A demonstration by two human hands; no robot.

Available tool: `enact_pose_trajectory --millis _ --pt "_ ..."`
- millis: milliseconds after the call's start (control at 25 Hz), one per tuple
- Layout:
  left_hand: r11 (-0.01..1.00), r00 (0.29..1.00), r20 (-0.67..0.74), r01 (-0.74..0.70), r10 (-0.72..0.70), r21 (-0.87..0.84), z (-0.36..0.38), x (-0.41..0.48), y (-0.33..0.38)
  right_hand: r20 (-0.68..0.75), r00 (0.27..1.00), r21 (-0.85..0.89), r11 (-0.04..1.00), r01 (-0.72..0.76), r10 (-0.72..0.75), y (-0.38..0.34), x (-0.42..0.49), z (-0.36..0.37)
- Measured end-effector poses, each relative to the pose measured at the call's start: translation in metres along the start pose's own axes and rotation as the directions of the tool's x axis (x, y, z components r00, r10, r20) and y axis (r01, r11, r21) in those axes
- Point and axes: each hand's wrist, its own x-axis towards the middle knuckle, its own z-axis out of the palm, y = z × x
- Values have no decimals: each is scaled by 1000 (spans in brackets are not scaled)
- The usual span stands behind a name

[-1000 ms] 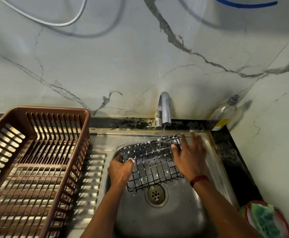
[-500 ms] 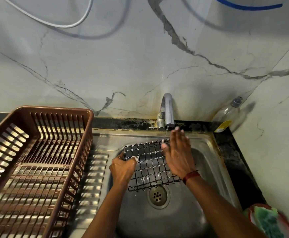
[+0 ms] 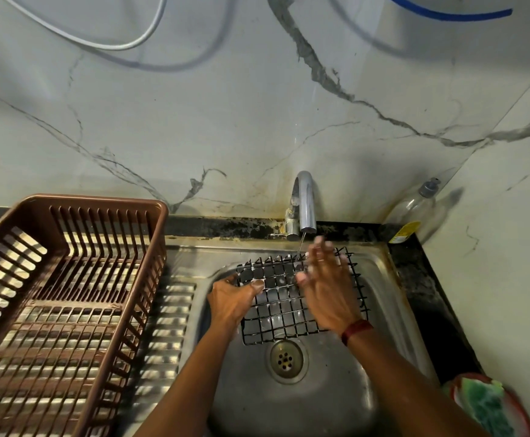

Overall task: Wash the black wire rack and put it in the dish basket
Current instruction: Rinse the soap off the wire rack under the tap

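1. Black wire rack (image 3: 281, 298): in the steel sink (image 3: 304, 405), under the faucet's (image 3: 304, 200) thin stream.
2. Left hand (image 3: 232, 299): grips the rack's left edge, thumb on top.
3. Right hand (image 3: 326, 291): fingers straight, flat on the rack.
4. Brown dish basket (image 3: 99, 200): on the drainboard, left of the sink.

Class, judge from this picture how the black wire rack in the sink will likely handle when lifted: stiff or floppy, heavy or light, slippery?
Probably stiff: the black wire rack lies as a flat grid while the left hand grips one edge. Likely light, being mostly open gaps. Possibly slippery: the tap runs water onto it.
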Motion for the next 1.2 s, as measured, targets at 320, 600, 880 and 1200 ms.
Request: enact_pose_trajectory --millis 320,600,880,1200 --pt "999 999 -3 -43 43 11 6 7 5 19 994 -54 993 107 -106 -10 -23 3" --pt "998 999 27 -19 21 -53 7 6 3 52 957 -70 955 290 -286 -13 -18 4" --pt "997 999 -14 -29 28 -65 8 10 -2 42 954 -56 952 300 -298 -18 -27 2" --pt "996 997 32 -77 76 34 16 13 2 95 984 -87 983 161 -153 -5 4 -11"
